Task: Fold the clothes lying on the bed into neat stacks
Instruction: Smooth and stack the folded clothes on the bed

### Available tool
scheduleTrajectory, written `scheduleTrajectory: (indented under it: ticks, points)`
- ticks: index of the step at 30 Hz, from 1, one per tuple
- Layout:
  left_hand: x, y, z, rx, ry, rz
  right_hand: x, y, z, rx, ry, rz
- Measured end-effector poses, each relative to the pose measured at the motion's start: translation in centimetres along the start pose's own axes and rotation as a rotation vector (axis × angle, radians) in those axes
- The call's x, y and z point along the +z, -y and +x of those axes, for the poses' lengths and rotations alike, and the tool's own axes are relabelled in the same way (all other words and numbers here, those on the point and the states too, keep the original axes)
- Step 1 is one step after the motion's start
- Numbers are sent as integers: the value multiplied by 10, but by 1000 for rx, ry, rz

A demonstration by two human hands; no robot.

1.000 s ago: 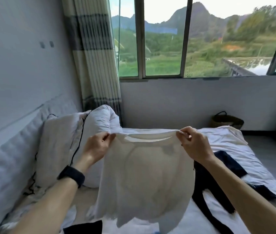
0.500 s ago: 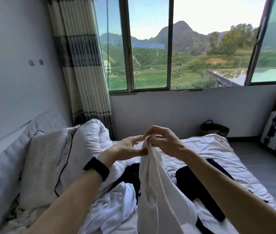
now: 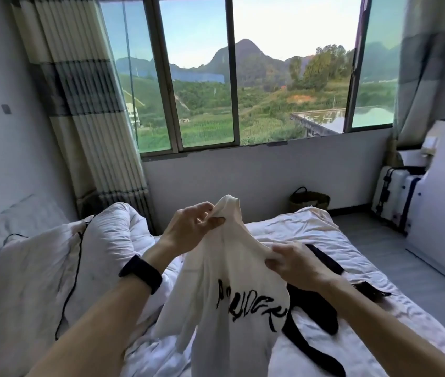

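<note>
A cream white T-shirt (image 3: 232, 303) with black lettering hangs in the air over the bed (image 3: 311, 229). My left hand (image 3: 188, 229) pinches its top edge, held high near the middle of the view. My right hand (image 3: 292, 263) grips the cloth lower down and to the right, its fingers curled into the fabric. The shirt drapes down between my forearms and hides the sheet below it. A black garment (image 3: 316, 308) lies spread on the white sheet under my right arm.
A white duvet and pillows (image 3: 61, 268) are piled at the left with a black cable across them. A woven basket (image 3: 309, 201) stands on the floor under the window. A white suitcase (image 3: 395, 197) stands at the right wall.
The shirt was first held spread wide, then gathered with both hands together. Now my right hand has slid down the cloth, the left stays up, and the black print shows.
</note>
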State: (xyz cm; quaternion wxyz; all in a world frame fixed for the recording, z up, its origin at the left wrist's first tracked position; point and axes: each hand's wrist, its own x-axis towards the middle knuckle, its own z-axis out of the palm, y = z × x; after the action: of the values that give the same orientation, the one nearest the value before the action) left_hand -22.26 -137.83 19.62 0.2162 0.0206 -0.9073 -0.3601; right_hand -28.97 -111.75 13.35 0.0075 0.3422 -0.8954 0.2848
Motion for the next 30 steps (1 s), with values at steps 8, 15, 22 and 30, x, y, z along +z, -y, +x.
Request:
scheduleTrajectory:
  ticks: [8,15,22,30]
  points:
    - [-37,21,-18,9,17,256,-21,14,29,45,157,-334]
    - [-76,44,-37,-121,-31,156,-14,27,50,-17,-202,-63]
    - [-78,63,-49,-226,-179,-397,-14,37,51,-73,-384,289]
    - [-68,114,-72,-317,-64,-34,-9,-14,43,34,-259,45]
